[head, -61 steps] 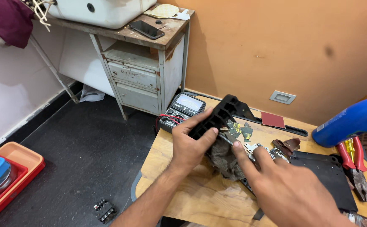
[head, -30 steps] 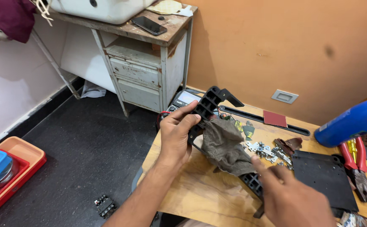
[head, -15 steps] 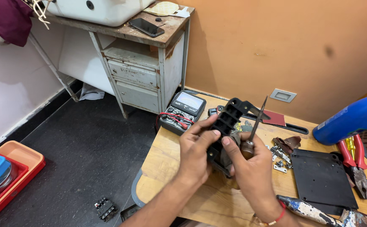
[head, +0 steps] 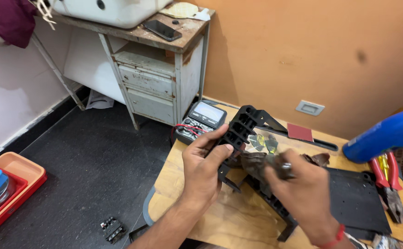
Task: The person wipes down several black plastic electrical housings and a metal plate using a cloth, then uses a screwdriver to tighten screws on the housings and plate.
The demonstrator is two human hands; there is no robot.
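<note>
Nearest the camera, at about five o'clock, the right hand point(head: 305, 196) is closed around a brown rag point(head: 256, 167), with a small metal tip showing between thumb and finger. At about seven o'clock the left hand point(head: 206, 168) is clamped on a black slotted plastic frame point(head: 244, 130), thumb on its near face, holding it tilted above the wooden table point(head: 197, 216). The step in hand looks like wiping or cleaning the frame's slotted face; I judge the next move calls for a steady left grip while the rag is pressed into the slots.

Farther out, at three o'clock, a flat black plate point(head: 356, 200) lies on the table beside red-handled pliers point(head: 388, 177) and a blue tool body point(head: 386, 133). Toward twelve o'clock a multimeter point(head: 201, 121) rests at the table's far edge.
</note>
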